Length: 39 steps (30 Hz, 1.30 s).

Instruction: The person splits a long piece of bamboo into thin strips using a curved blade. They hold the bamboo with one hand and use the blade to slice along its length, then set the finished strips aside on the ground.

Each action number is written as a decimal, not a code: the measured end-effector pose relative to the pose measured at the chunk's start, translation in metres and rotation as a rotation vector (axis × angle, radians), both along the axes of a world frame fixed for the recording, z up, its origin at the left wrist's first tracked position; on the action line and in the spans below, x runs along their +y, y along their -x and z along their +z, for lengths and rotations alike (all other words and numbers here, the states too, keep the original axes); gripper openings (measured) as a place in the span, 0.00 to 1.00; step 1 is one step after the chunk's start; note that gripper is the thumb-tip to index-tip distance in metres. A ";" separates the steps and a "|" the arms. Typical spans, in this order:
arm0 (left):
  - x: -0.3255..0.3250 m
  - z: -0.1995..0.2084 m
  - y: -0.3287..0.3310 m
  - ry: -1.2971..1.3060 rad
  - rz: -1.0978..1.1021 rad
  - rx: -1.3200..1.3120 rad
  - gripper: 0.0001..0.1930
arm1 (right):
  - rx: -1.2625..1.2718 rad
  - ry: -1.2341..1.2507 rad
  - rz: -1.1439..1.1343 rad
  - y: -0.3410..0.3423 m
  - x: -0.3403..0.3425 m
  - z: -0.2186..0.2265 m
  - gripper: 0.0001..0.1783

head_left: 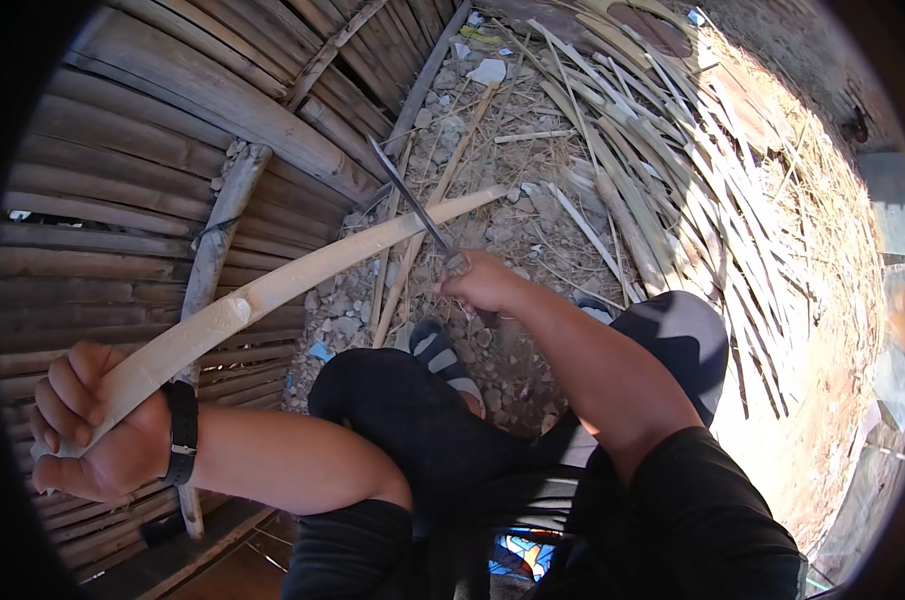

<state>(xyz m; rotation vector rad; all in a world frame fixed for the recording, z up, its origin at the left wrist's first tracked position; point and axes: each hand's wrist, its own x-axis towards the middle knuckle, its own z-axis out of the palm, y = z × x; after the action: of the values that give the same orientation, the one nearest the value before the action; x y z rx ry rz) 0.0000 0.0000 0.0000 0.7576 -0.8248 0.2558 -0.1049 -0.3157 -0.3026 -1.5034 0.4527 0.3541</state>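
the near end of a pale bamboo strip (302, 272) is gripped by the left hand (122, 445), its fingers wrapped round. from there the long axis is slanted up and rightward, the tip seen against stony ground (542, 225). a knife (410, 197) is held by the right hand (482, 283), fingers closed on its handle; the strip's far part, nearer this hand, is crossed by the up-left-pointing blade. whether contact is made cannot be judged.
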 end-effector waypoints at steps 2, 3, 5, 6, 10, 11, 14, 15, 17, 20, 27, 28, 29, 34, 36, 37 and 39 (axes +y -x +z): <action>0.003 0.001 -0.003 -0.002 -0.036 0.011 0.20 | -0.004 -0.065 -0.007 0.002 0.001 0.007 0.17; 0.008 -0.002 -0.001 -0.016 -0.027 0.047 0.20 | -0.040 -0.032 0.074 0.014 0.013 0.015 0.18; 0.009 0.005 -0.002 -0.015 -0.011 0.029 0.19 | -0.200 0.066 0.237 0.007 0.022 0.043 0.18; 0.008 0.007 -0.002 -0.020 -0.027 0.025 0.19 | -0.201 0.030 0.233 0.006 0.022 0.040 0.18; -0.002 0.005 -0.001 -0.005 -0.055 0.023 0.19 | -0.040 -0.032 0.028 0.005 0.008 0.003 0.14; -0.004 0.004 0.000 -0.003 -0.045 0.030 0.19 | 0.044 -0.038 -0.065 0.006 0.006 -0.006 0.14; 0.008 0.003 -0.005 -0.026 -0.030 0.023 0.20 | -0.006 -0.109 -0.048 0.006 0.015 0.019 0.14; 0.008 0.002 -0.005 -0.022 -0.028 0.021 0.20 | -0.136 0.001 0.018 0.004 0.018 0.017 0.15; 0.007 0.004 -0.006 -0.013 -0.022 0.019 0.20 | -0.394 0.221 0.153 0.000 0.023 0.010 0.18; 0.004 0.005 -0.004 -0.012 -0.045 0.023 0.20 | -0.235 0.133 0.208 -0.003 0.012 -0.001 0.31; 0.006 0.003 -0.005 -0.026 -0.036 0.004 0.19 | -0.135 0.108 -0.032 0.002 0.021 -0.001 0.29; 0.006 0.005 -0.005 -0.024 -0.033 0.016 0.20 | -0.286 0.225 0.015 0.001 0.024 -0.005 0.30; 0.005 0.005 -0.005 -0.023 -0.028 0.028 0.20 | -0.438 0.342 0.063 0.001 0.025 -0.009 0.31; 0.002 -0.001 -0.004 -0.013 0.026 0.015 0.20 | -0.007 0.177 -0.097 0.003 0.012 -0.024 0.27; 0.003 -0.003 -0.006 -0.015 0.050 0.001 0.20 | 0.048 0.090 -0.106 0.002 0.014 -0.021 0.25; 0.001 -0.003 -0.006 -0.016 0.058 -0.004 0.20 | -0.048 0.101 -0.098 0.001 0.018 -0.024 0.26; 0.000 -0.003 -0.007 -0.015 0.072 -0.004 0.20 | -0.248 0.199 -0.043 0.002 0.024 -0.025 0.27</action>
<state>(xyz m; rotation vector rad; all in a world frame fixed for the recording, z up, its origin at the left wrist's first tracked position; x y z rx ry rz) 0.0071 0.0005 -0.0025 0.8022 -0.8054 0.3157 -0.1069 -0.2919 -0.3272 -1.7026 0.3292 0.0873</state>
